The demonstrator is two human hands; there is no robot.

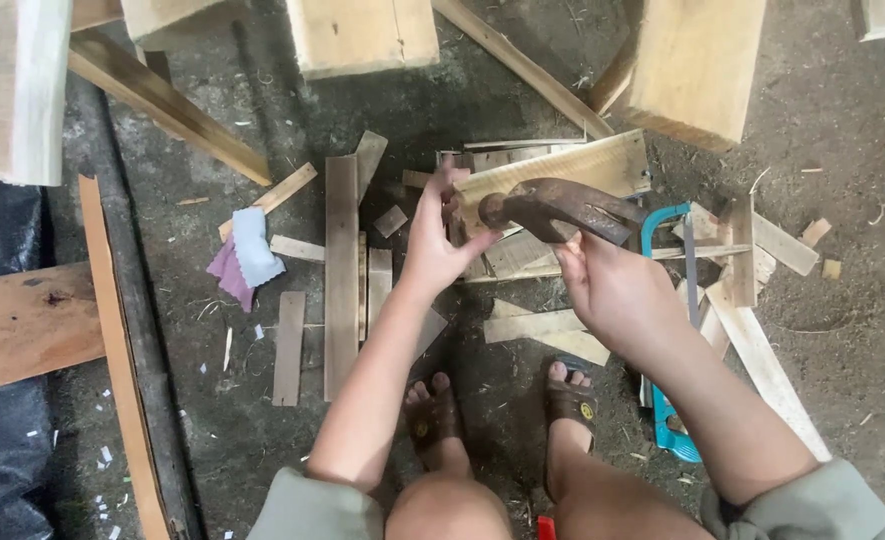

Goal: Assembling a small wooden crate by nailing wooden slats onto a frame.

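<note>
I look down at a dirt floor strewn with wood offcuts. My right hand (612, 290) grips a rusty claw hammer (557, 205) just under its head, which is raised over a pale wooden board (602, 165). My left hand (437, 235) is beside the hammer's striking face, fingers pinched together at the board's left end; what it pinches is too small to make out. Both my feet in brown sandals (432, 420) stand below the hands.
A blue-framed hacksaw (662, 330) lies on the floor under my right forearm. Flat wood strips (340, 270) and small scraps lie left of my hands. Folded blue and purple sandpaper sheets (247, 255) sit further left. Large timber blocks (697, 65) and planks line the top.
</note>
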